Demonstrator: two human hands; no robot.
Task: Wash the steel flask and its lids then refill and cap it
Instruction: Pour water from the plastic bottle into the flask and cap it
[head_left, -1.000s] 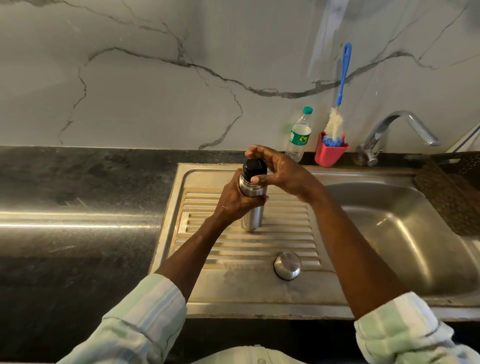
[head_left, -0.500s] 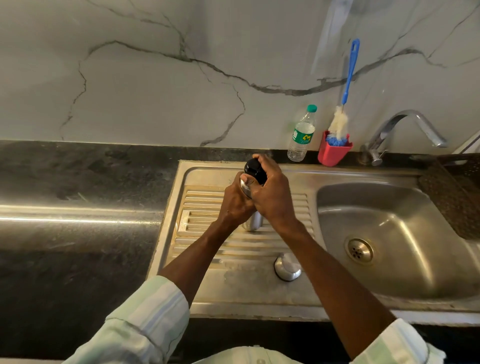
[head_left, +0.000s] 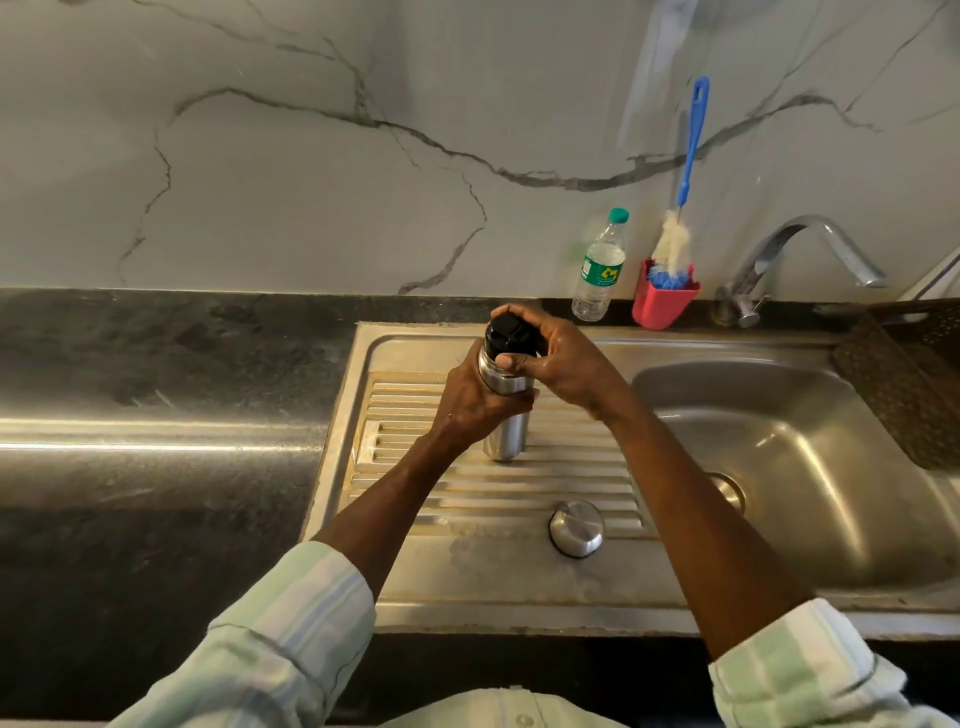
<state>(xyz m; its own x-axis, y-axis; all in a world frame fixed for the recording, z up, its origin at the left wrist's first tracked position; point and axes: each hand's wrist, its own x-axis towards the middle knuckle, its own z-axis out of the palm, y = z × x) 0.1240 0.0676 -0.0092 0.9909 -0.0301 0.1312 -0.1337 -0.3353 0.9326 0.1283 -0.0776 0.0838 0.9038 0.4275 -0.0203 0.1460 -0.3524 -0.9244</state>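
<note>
The steel flask (head_left: 505, 439) stands upright on the ribbed drainboard (head_left: 415, 493) of the sink. My left hand (head_left: 475, 400) wraps around its body from the left. On the flask's mouth sits a black inner lid (head_left: 506, 333), and my right hand (head_left: 558, 358) grips this lid from the right with fingers and thumb. A round steel outer cap (head_left: 576, 527) lies dome-up on the drainboard, nearer to me and apart from both hands.
The sink basin (head_left: 810, 467) lies to the right with the tap (head_left: 795, 254) behind it. A plastic water bottle (head_left: 598, 267) and a red holder (head_left: 662, 304) with a blue bottle brush (head_left: 685, 171) stand at the wall. Dark counter (head_left: 156, 415) extends left; a brown perforated tray (head_left: 904, 384) sits far right.
My right hand has turned on the black lid: half a second ago it covered the lid from the front, now it grips it from the right. The flask stays in place.
</note>
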